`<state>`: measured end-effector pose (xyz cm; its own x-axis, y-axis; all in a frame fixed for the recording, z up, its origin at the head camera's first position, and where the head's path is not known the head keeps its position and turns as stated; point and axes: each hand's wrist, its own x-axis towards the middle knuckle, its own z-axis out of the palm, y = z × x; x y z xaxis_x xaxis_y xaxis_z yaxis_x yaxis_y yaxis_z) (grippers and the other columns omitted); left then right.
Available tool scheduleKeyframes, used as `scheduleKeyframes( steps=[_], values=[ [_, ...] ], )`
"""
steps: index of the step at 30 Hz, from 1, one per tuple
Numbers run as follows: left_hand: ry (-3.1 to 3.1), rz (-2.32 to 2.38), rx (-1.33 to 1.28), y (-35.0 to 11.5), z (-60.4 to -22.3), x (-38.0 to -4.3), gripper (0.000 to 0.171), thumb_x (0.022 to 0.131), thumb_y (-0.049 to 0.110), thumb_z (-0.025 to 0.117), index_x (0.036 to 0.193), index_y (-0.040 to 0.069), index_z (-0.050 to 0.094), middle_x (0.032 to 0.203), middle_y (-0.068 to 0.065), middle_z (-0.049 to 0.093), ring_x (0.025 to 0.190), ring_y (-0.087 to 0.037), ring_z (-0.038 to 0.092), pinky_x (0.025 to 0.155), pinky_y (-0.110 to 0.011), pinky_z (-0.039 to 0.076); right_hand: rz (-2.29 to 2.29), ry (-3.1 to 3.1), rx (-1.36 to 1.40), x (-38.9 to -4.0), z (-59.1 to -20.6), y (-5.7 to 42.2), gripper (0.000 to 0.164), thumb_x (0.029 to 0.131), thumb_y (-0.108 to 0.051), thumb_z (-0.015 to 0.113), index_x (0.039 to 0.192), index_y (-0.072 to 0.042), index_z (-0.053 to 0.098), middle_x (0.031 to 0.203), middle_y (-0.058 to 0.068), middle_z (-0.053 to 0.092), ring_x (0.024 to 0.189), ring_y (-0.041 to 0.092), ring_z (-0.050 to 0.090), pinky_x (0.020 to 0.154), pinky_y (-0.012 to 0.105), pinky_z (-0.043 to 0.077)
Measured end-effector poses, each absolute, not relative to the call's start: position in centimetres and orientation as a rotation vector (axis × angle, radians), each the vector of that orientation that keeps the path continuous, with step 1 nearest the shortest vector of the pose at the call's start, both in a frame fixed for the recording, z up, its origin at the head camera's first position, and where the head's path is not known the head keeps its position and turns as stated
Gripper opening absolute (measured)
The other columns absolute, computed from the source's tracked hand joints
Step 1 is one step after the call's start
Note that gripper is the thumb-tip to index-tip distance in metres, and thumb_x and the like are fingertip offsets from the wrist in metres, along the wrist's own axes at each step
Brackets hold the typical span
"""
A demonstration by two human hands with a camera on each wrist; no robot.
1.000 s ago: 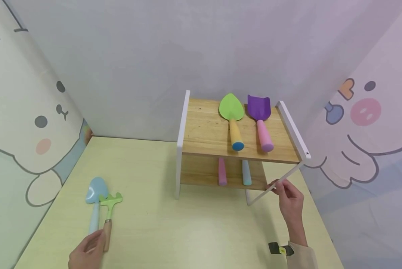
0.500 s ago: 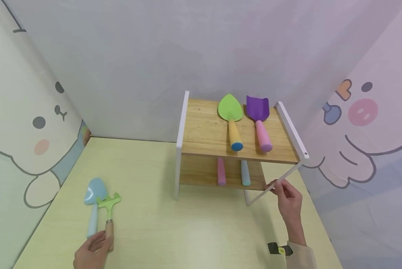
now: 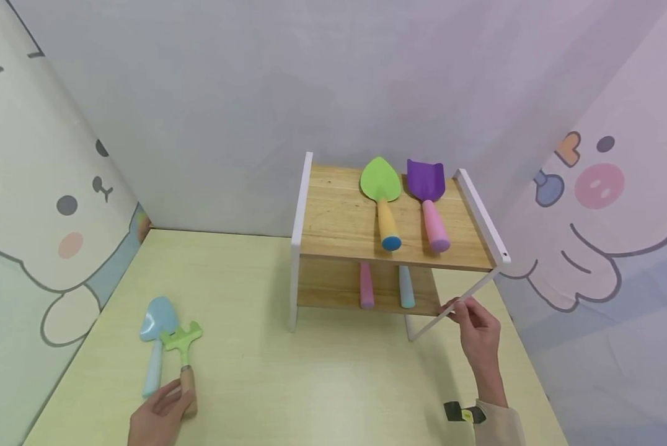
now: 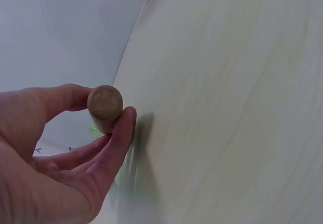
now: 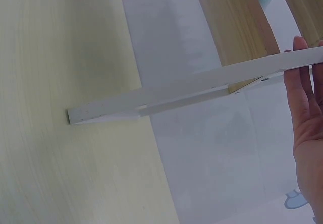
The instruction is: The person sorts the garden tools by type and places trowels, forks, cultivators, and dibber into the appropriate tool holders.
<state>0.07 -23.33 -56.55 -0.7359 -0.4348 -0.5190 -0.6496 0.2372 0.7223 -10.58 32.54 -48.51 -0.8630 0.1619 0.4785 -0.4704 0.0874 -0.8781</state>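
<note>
At the lower left in the head view, my left hand (image 3: 157, 414) pinches the wooden handle of a small green hand rake (image 3: 183, 341). The round handle end (image 4: 105, 103) shows between thumb and fingers in the left wrist view, its shadow on the table beside it. A light blue trowel (image 3: 159, 319) lies just left of the rake, whose tines overlap its neck. My right hand (image 3: 480, 331) holds the slanted white side leg (image 5: 186, 85) of a two-tier wooden rack (image 3: 333, 217) near the lower board; in the right wrist view some fingers pass behind the leg.
On the rack's top board lie a green trowel (image 3: 380, 179) with a yellow handle and a purple shovel (image 3: 425, 181) with a pink one. Pink (image 3: 366, 288) and light blue handles (image 3: 406, 288) stick out on the lower board. Printed curtains surround the table (image 3: 244, 365).
My left hand has shifted slightly right with the rake's handle, swinging the handle away from the blue trowel. My right hand stays at the rack.
</note>
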Motion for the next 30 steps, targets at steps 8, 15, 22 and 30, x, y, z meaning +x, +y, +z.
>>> scheduleKeyframes(
  steps=[8, 15, 22, 30],
  values=[
    [2.014, 1.719, -0.95, -23.9, -56.8, 0.1, 0.104, 0.08, 0.054, 0.085, 0.151, -0.008, 0.039, 0.111, -0.014, 0.076, 0.09, -0.013, 0.073, 0.073, -0.023, 0.057, 1.836, -1.912, 0.311, -10.5, -48.3, 32.4, 0.016, 0.102, 0.01, 0.054, 0.098, 0.024, 0.058, 0.094, 0.001, 0.074, 0.085, 0.011, 0.075, 0.08, 0.026, 0.06],
    [1.893, 1.828, -0.87, -23.3, -57.0, 0.3, 0.105, 0.083, 0.047, 0.085, 0.155, -0.007, 0.032, 0.118, -0.014, 0.073, 0.1, -0.016, 0.072, 0.082, -0.029, 0.06, 1.817, -1.93, 0.306, -10.5, -48.3, 32.3, 0.016, 0.102, 0.009, 0.054, 0.098, 0.024, 0.058, 0.094, 0.001, 0.074, 0.085, 0.011, 0.075, 0.08, 0.026, 0.06],
    [1.931, 1.782, -0.845, -22.2, -56.5, 0.5, 0.104, 0.082, 0.052, 0.083, 0.155, -0.004, 0.034, 0.124, -0.016, 0.07, 0.105, -0.022, 0.071, 0.083, -0.032, 0.06, 1.838, -1.923, 0.296, -10.5, -48.3, 32.4, 0.017, 0.102, 0.008, 0.054, 0.098, 0.024, 0.058, 0.094, 0.001, 0.074, 0.084, 0.011, 0.075, 0.08, 0.027, 0.061],
    [1.858, 1.879, -0.857, -20.5, -55.6, 0.6, 0.097, 0.085, 0.042, 0.085, 0.156, 0.0, 0.034, 0.124, -0.007, 0.071, 0.103, -0.015, 0.071, 0.084, -0.027, 0.059, 1.846, -1.883, 0.364, -10.6, -48.5, 32.4, 0.015, 0.102, 0.011, 0.053, 0.098, 0.024, 0.059, 0.094, 0.003, 0.074, 0.085, 0.013, 0.075, 0.08, 0.028, 0.061]
  ],
)
